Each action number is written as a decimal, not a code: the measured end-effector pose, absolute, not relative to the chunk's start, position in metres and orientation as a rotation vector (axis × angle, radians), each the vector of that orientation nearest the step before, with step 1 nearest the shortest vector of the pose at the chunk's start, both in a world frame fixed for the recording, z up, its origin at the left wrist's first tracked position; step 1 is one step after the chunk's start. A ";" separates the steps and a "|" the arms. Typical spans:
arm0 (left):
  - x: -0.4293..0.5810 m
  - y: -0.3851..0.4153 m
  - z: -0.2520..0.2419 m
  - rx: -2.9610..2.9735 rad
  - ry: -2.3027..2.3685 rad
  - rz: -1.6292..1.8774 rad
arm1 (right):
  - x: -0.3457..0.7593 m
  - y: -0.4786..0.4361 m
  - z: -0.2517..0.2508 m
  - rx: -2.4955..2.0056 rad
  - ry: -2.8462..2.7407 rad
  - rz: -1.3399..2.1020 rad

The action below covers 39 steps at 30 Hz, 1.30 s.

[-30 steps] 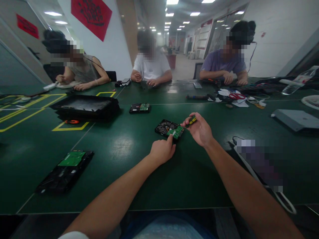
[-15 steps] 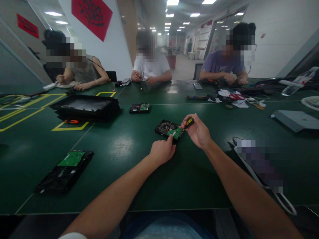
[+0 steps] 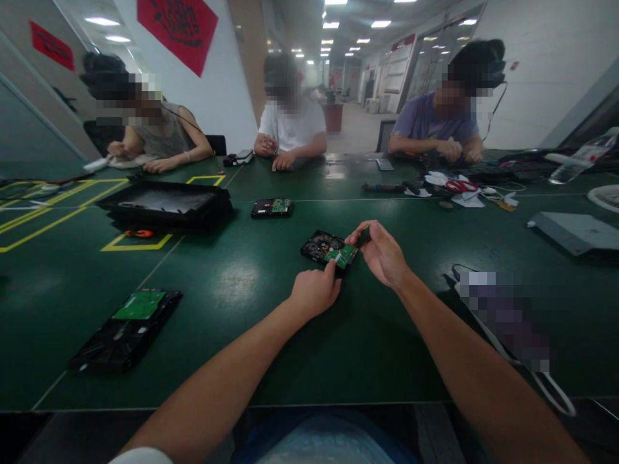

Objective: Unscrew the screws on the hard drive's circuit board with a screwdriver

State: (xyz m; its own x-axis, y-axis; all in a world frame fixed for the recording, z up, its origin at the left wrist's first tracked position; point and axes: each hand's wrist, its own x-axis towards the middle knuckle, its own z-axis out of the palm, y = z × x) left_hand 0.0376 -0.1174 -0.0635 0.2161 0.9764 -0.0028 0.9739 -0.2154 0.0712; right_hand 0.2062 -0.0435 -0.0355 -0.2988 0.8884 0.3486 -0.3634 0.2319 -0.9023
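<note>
A hard drive [image 3: 319, 243] with a green circuit board [image 3: 341, 256] lies board side up on the table in front of me. My left hand [image 3: 316, 291] grips its near edge, the index finger pressed on the board and the other fingers curled. In my right hand [image 3: 384, 254] is a screwdriver with a black and yellow handle [image 3: 364, 236], held at the board's right end. Its tip is too small or hidden to make out. Another hard drive [image 3: 128, 332] lies at the near left, and a smaller-looking one [image 3: 271, 207] farther back.
Stacked black trays [image 3: 164, 203] stand at the left beside an orange-handled tool [image 3: 139, 233]. On the right are a grey box [image 3: 575, 233], a phone-like item with a strap [image 3: 503, 322], scissors [image 3: 461, 186] and a bottle [image 3: 583, 158]. Three people sit across the green table [image 3: 251, 361].
The screwdriver's handle has turned in my right fingers, so less yellow shows. My left hand stays on the hard drive. The middle person's hand has lowered to the table.
</note>
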 end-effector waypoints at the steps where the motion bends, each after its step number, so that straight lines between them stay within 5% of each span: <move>1: 0.037 -0.117 -0.064 2.405 1.928 0.072 | 0.206 -0.044 -0.035 -0.548 -1.330 1.371; 39: 0.037 -0.116 -0.064 2.416 1.918 0.060 | 0.208 -0.042 -0.036 -0.512 -1.192 1.468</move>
State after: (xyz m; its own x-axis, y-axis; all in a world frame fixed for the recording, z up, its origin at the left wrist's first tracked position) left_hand 0.0370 -0.1160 -0.0640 0.2267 0.9740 -0.0043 0.9718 -0.2259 0.0681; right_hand 0.2080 -0.0419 -0.0363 -0.2842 0.9128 0.2932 -0.4741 0.1320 -0.8705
